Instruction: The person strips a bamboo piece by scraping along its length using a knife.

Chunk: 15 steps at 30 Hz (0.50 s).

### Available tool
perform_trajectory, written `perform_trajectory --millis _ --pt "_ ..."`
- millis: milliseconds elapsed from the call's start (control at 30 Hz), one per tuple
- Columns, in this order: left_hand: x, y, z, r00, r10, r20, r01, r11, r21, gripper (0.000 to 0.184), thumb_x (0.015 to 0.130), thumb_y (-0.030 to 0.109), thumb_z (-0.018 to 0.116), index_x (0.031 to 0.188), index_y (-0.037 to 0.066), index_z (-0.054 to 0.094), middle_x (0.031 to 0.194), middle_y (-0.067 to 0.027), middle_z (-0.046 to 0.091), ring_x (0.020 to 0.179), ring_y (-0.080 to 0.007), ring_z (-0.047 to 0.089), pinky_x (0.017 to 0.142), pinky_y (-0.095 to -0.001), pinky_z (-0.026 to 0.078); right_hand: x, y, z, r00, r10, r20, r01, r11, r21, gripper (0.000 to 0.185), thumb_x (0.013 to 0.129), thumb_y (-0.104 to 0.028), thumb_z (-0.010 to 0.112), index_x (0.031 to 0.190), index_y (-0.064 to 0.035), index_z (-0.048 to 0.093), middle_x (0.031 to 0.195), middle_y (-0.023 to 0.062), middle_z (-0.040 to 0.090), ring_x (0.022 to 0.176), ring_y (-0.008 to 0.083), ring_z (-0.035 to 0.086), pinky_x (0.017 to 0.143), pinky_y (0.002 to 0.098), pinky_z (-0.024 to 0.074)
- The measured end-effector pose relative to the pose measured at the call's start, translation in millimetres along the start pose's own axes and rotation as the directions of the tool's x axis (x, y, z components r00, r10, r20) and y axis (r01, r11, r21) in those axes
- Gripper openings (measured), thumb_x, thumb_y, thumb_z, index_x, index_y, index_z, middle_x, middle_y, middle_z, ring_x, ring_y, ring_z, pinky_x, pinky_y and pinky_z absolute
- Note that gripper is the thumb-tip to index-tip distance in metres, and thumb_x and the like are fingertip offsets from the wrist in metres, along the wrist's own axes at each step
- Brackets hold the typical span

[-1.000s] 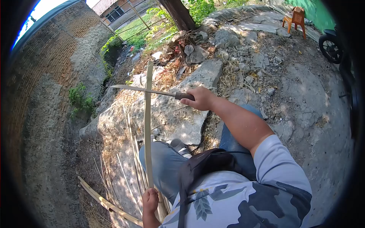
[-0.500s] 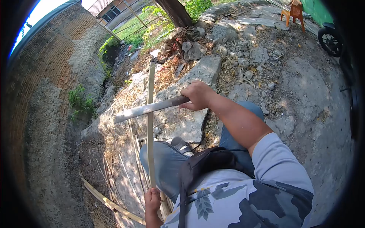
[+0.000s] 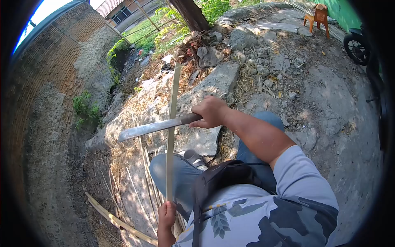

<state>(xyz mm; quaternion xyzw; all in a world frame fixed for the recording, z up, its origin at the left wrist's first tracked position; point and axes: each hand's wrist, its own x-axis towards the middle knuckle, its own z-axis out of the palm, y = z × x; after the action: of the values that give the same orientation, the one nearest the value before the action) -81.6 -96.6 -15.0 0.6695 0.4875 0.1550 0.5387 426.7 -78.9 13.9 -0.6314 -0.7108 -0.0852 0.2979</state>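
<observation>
My left hand [image 3: 167, 213] is closed round the lower end of a long, pale bamboo strip [image 3: 170, 152], which points up and away past my knee. In my right hand [image 3: 209, 112] is the dark handle of a machete [image 3: 150, 128], its broad metal blade reaching to the left. The blade crosses over the strip around the strip's middle; whether its edge bites into it I cannot tell. Beside my left leg, more thin bamboo strips [image 3: 150, 177] lie on the ground.
A longer split bamboo piece [image 3: 119, 222] lies at lower left. A brick wall [image 3: 53, 82] runs along the left. Ahead are broken concrete slabs [image 3: 222, 80] and a tree trunk [image 3: 190, 15]. An orange plastic chair [image 3: 319, 18] and a motorbike wheel [image 3: 356, 48] stand at upper right.
The far end of the bamboo strip has swung to the right. The machete has dropped slightly toward me, and now crosses the strip closer to its handle.
</observation>
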Motion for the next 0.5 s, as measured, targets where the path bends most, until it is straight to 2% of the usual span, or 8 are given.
perform_trajectory --millis 67,167,267,333,400,500 --pt "0 1 1 1.000 -0.003 -0.006 0.003 1.000 0.001 0.050 0.114 0.043 0.048 0.086 0.004 0.060 0.068 0.0049 0.050 0.058 -0.0049 0.045 0.052 -0.0244 0.035 2 -5 10 0.984 -0.166 -0.056 0.167 0.986 0.004 0.047 0.091 -0.059 0.072 0.082 -0.0134 0.063 0.073 0.0050 0.067 0.072 0.0296 0.069 0.081 0.0397 0.0503" --pt "-3 3 -3 1.000 -0.024 -0.007 0.024 0.999 0.024 0.049 0.114 0.043 0.049 0.088 0.003 0.062 0.068 0.0047 0.050 0.059 -0.0048 0.045 0.053 -0.0246 0.035 4 -5 8 0.970 -0.237 -0.047 0.238 0.971 0.007 0.048 0.089 -0.060 0.073 0.082 -0.0133 0.063 0.073 0.0045 0.068 0.073 0.0299 0.069 0.082 0.0412 0.0513" --pt "-9 -3 -8 1.000 -0.023 -0.010 0.023 0.997 0.069 0.049 0.114 0.042 0.049 0.090 0.001 0.064 0.067 0.0042 0.051 0.059 -0.0049 0.045 0.053 -0.0251 0.036 0 15 5 0.979 -0.186 -0.079 0.184 0.982 -0.034 0.049 0.088 -0.061 0.074 0.082 -0.0128 0.064 0.073 0.0061 0.067 0.075 0.0312 0.069 0.083 0.0424 0.0521" --pt "-11 -10 -15 1.000 -0.029 0.001 0.029 0.997 0.076 0.050 0.114 0.042 0.049 0.092 0.001 0.066 0.067 0.0039 0.052 0.059 -0.0052 0.045 0.053 -0.0255 0.036 -3 29 -1 0.995 0.010 -0.099 -0.012 1.000 -0.019 0.050 0.087 -0.061 0.075 0.083 -0.0125 0.066 0.073 0.0080 0.067 0.075 0.0329 0.070 0.083 0.0438 0.0527" --pt "-19 -4 -17 1.000 -0.022 0.004 0.021 0.997 0.076 0.050 0.114 0.042 0.050 0.091 0.000 0.066 0.067 0.0035 0.052 0.059 -0.0055 0.046 0.053 -0.0258 0.037 -4 44 -6 0.964 0.253 -0.087 -0.256 0.966 -0.030 0.053 0.088 -0.064 0.073 0.086 -0.0116 0.068 0.075 0.0114 0.069 0.078 0.0360 0.071 0.079 0.0480 0.0548" --pt "-19 13 -12 1.000 0.006 -0.023 -0.002 0.987 0.161 0.052 0.114 0.043 0.049 0.090 0.000 0.067 0.066 0.0022 0.054 0.059 -0.0064 0.049 0.054 -0.0263 0.039 -5 47 -12 0.889 0.451 -0.084 -0.451 0.892 0.014 0.056 0.091 -0.067 0.069 0.088 -0.0108 0.069 0.078 0.0127 0.071 0.080 0.0375 0.072 0.076 0.0508 0.0567"
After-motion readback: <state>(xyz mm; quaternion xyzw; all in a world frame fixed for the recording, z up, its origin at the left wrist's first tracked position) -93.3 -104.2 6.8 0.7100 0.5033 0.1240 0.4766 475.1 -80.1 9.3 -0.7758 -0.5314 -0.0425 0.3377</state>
